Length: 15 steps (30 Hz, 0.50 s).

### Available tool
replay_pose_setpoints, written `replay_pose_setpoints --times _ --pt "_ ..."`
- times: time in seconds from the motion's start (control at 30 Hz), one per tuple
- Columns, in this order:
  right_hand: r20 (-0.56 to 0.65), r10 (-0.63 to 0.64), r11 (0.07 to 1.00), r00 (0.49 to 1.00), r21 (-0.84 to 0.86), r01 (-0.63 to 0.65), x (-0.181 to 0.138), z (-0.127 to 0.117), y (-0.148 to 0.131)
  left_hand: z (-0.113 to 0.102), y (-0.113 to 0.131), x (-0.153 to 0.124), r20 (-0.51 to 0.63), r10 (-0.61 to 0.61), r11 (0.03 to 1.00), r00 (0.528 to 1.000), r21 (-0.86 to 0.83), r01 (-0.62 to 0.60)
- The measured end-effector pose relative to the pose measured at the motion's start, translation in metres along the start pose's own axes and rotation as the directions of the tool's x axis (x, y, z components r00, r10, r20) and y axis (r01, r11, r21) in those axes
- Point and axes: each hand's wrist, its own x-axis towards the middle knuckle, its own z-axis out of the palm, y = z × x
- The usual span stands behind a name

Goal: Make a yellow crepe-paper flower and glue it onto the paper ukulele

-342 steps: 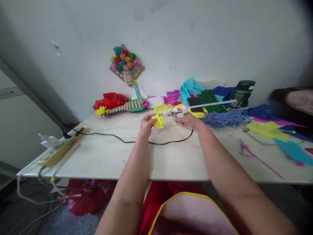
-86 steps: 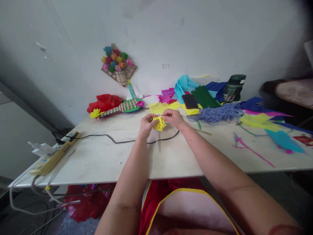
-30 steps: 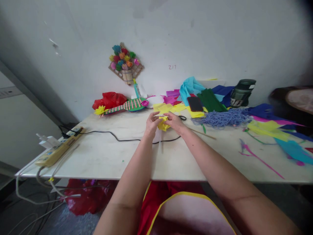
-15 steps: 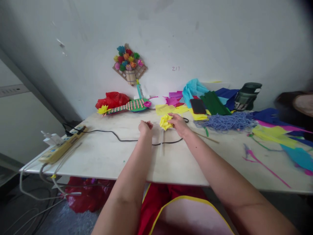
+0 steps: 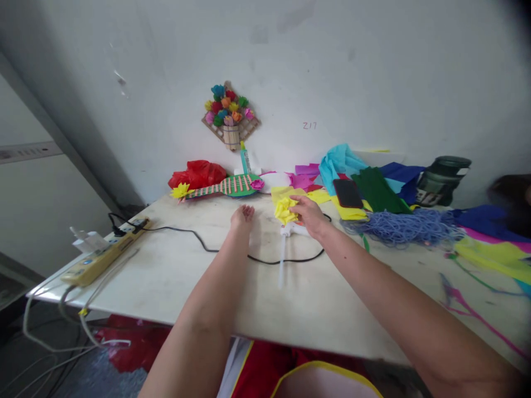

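A yellow crepe-paper flower [image 5: 284, 210] is in my right hand [image 5: 307, 214], its fingers closed on the flower's right side. Just below it a white glue gun [image 5: 286, 230] lies on the table, with a translucent glue stick [image 5: 282, 262] jutting toward me. My left hand [image 5: 243, 216] is left of the flower, apart from it, close over the table. Its fingers are loosely curled and open, with nothing visible in them. The gun's handle is partly hidden behind my right hand.
A yellow power strip [image 5: 103, 254] sits at the left, its black cord [image 5: 182, 228] crossing the table. Behind are a green paper guitar-shaped craft [image 5: 238, 186] and a glue bottle [image 5: 244, 160]. Rightward lie a phone [image 5: 348, 193], coloured paper [image 5: 379, 188], blue-purple strands [image 5: 406, 225] and a dark bottle [image 5: 442, 181].
My left hand has drawn slightly left and its fingers have loosened. The flower stays in my right hand. The view has shifted, and the glue gun shows more clearly.
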Motion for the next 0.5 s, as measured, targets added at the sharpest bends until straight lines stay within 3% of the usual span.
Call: replay_pose_setpoints --times 0.33,0.5 --pt "-0.037 0.031 0.991 0.999 0.134 -0.026 0.027 0.015 0.011 0.018 0.002 0.063 0.041 -0.008 1.000 0.999 0.006 0.008" --pt "-0.054 0.050 0.993 0.997 0.109 -0.044 0.028 0.018 0.011 0.029 0.000 0.092 0.058 -0.003 1.000 0.998 0.029 0.001"
